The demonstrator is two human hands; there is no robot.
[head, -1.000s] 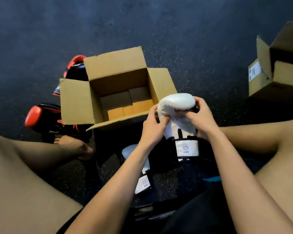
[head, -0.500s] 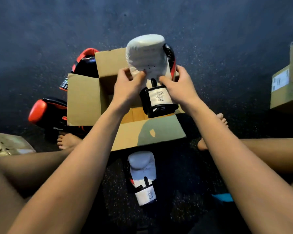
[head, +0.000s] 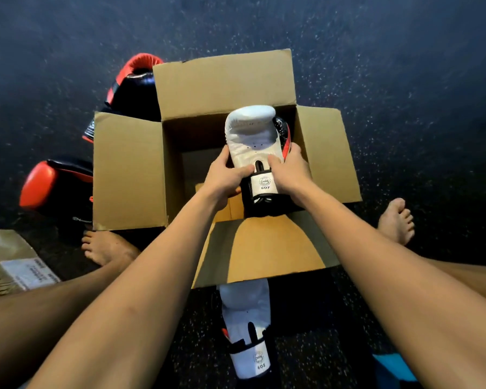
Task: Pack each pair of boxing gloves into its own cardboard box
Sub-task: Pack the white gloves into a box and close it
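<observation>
An open cardboard box [head: 129,169] sits on the dark floor ahead of me, all flaps spread. Inside its right half I hold a white boxing glove [head: 251,136] with a black cuff, padding pointing away. My left hand [head: 226,175] grips its left side at the wrist, and my right hand [head: 291,169] grips its right side. The matching white glove [head: 246,318] lies on the floor between my legs, partly under the box's near flap. Two red and black gloves, one at the back [head: 132,85] and one nearer [head: 55,183], lie left of the box.
A flattened cardboard piece with a label [head: 9,262] lies at the far left by my left foot [head: 107,248]. My right foot [head: 396,220] rests right of the box. Something light blue [head: 393,366] shows at the bottom right.
Both hands have carried the white glove from my lap forward over the box and then lowered it into the box's right half. The view tilted forward; the second box has left the frame.
</observation>
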